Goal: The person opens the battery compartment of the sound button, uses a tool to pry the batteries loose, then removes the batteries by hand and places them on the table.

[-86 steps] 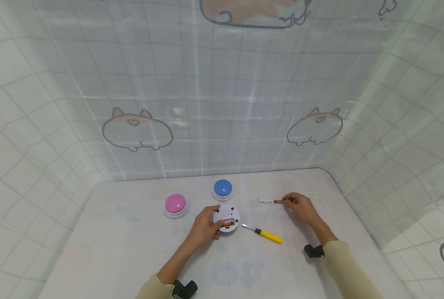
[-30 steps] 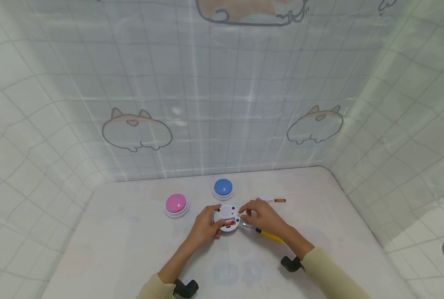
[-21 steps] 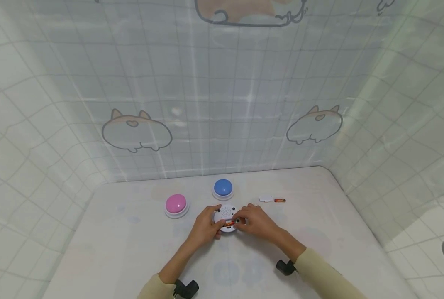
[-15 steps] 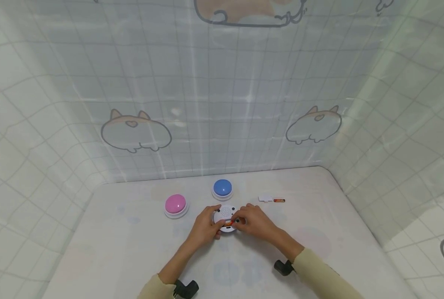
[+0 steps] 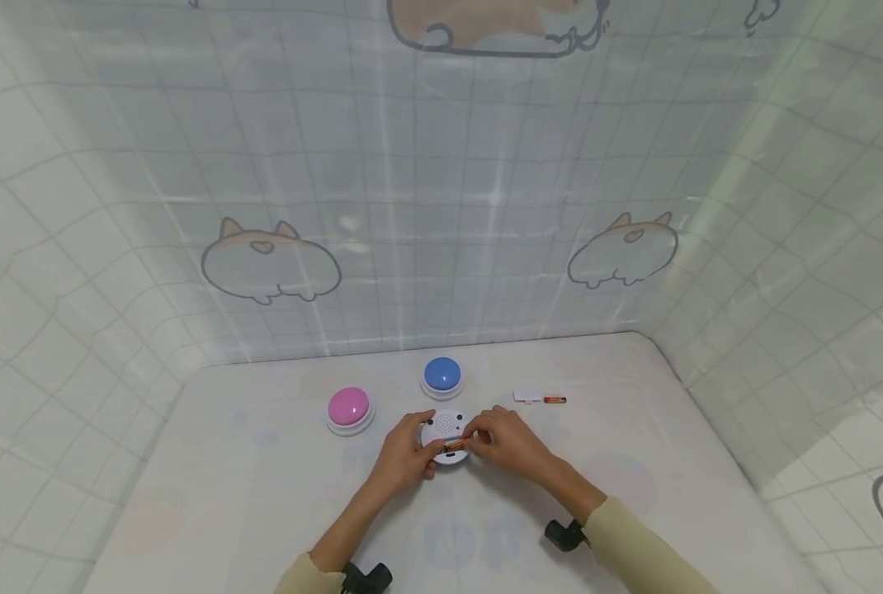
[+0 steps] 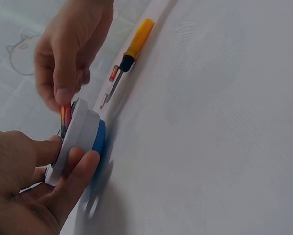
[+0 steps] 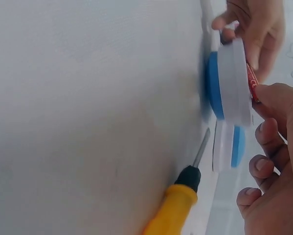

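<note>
My left hand [image 5: 400, 452] grips a round push button [image 5: 445, 423] by its left side, white underside up and blue dome facing down. Its battery compartment lies uncovered. Thumb and forefinger of my right hand [image 5: 512, 444] pinch the right end of a red-and-orange battery [image 5: 454, 445] there. In the left wrist view this battery [image 6: 65, 117] slants up out of the compartment at the pinched end, while my left thumb lies at its other end. From the right, the battery [image 7: 252, 81] shows between both hands.
A loose battery [image 5: 554, 400] lies beside a small white cover [image 5: 526, 396] at the right. Behind the held button stands another blue button [image 5: 442, 375], with a pink button [image 5: 348, 407] to the left. A yellow-handled screwdriver [image 7: 173, 210] lies on the table under my right hand.
My right hand has left one battery beside the white cover, moved left to the held button and taken hold of another battery, whose end now tilts up. My left hand has kept its grip.
</note>
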`<state>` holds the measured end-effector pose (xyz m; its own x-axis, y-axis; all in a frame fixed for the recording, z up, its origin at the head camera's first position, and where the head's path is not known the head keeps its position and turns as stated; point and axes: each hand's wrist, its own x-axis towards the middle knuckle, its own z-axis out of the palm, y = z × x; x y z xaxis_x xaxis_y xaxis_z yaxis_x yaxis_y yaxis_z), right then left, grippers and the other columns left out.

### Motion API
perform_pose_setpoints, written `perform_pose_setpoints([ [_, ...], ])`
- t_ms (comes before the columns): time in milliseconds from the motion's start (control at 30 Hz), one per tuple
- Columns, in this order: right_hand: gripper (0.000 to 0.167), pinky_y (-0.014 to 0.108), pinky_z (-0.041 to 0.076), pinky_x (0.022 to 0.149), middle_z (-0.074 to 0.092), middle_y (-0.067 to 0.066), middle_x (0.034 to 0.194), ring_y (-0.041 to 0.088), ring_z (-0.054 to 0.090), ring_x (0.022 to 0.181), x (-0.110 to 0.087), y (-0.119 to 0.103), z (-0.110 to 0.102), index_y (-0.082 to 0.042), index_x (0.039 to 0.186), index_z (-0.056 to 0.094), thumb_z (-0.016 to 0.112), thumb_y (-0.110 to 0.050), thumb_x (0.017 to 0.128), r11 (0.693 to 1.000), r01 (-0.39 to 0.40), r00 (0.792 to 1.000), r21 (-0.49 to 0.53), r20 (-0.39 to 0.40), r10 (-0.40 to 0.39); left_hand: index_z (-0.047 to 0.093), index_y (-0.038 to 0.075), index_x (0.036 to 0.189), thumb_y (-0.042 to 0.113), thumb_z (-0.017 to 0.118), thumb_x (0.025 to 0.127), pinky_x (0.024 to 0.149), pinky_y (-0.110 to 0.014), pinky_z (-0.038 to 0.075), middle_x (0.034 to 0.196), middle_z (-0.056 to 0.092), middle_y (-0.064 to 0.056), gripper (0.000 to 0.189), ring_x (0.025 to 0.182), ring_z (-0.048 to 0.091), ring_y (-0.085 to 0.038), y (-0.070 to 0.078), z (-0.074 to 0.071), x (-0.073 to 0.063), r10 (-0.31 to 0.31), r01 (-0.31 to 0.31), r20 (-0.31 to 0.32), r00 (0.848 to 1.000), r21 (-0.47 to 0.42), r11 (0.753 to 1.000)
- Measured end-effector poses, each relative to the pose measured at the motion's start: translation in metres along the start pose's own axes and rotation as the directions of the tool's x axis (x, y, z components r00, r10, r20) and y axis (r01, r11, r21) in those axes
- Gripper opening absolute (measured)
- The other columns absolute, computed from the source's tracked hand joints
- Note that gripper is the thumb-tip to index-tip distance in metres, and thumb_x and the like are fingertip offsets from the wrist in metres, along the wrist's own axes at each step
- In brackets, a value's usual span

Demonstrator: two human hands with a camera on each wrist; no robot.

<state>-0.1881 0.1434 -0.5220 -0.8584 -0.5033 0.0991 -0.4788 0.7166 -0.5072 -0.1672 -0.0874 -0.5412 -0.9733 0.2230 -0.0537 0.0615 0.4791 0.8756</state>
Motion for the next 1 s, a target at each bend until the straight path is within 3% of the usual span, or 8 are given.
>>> perform_pose_setpoints([
  [200, 0.007, 0.025, 0.042, 0.065, 0.053, -0.013, 0.072, 0.009, 0.049, 0.075, -0.017, 0.013, -0.014, -0.028, 0.101, 0.075, 0.072, -0.028, 0.094, 0.989, -0.077, 0.995, 0.126, -0.045, 0.083, 0.047, 0.011, 0.148, 0.016, 0.071, 0.095, 0.054, -0.028, 0.056, 0.131, 0.053, -0.014, 0.058, 0.06, 0.067, -0.015, -0.015, -0.015, -0.018, -0.034, 0.033, -0.042, 0.999, -0.027, 0.999],
  [400, 0.006, 0.025, 0.042, 0.065, 0.054, -0.013, 0.074, 0.01, 0.05, 0.074, -0.034, 0.042, -0.029, -0.028, 0.099, 0.075, 0.073, -0.026, 0.094, 0.979, -0.146, 0.984, 0.142, -0.082, 0.158, 0.048, 0.014, 0.147, 0.016, 0.073, 0.094, 0.055, -0.028, 0.056, 0.106, 0.059, -0.01, 0.059, 0.059, 0.066, -0.017, -0.028, -0.043, -0.044, -0.109, 0.105, -0.117, 0.987, -0.035, 0.994],
  [567, 0.008, 0.024, 0.041, 0.06, 0.055, -0.008, 0.077, 0.013, 0.049, 0.074, -0.047, 0.064, -0.042, -0.024, 0.099, 0.075, 0.075, -0.022, 0.092, 0.954, -0.259, 0.955, 0.15, -0.108, 0.277, 0.044, 0.012, 0.149, 0.017, 0.072, 0.094, 0.055, -0.027, 0.055, 0.08, 0.064, -0.007, 0.062, 0.059, 0.067, -0.016, -0.038, -0.063, -0.061, -0.16, 0.158, -0.16, 0.974, -0.023, 0.987],
  [833, 0.011, 0.025, 0.04, 0.056, 0.058, -0.002, 0.075, 0.017, 0.047, 0.069, -0.056, 0.099, -0.057, -0.015, 0.103, 0.074, 0.074, -0.02, 0.093, 0.924, -0.372, 0.916, 0.091, -0.123, 0.381, 0.039, 0.014, 0.151, 0.024, 0.071, 0.095, 0.063, -0.024, 0.053, 0.072, 0.069, -0.003, 0.065, 0.063, 0.069, -0.015, -0.051, -0.098, -0.088, -0.248, 0.258, -0.164, 0.955, 0.038, 0.966],
  [1000, 0.013, 0.028, 0.042, 0.06, 0.063, -0.002, 0.079, 0.016, 0.049, 0.069, -0.059, 0.118, -0.06, -0.013, 0.106, 0.073, 0.071, -0.02, 0.095, 0.902, -0.429, 0.894, 0.053, -0.122, 0.432, 0.037, 0.014, 0.152, 0.026, 0.07, 0.096, 0.067, -0.023, 0.052, 0.074, 0.072, -0.003, 0.067, 0.066, 0.071, -0.016, -0.057, -0.118, -0.102, -0.287, 0.295, -0.153, 0.946, 0.039, 0.955],
])
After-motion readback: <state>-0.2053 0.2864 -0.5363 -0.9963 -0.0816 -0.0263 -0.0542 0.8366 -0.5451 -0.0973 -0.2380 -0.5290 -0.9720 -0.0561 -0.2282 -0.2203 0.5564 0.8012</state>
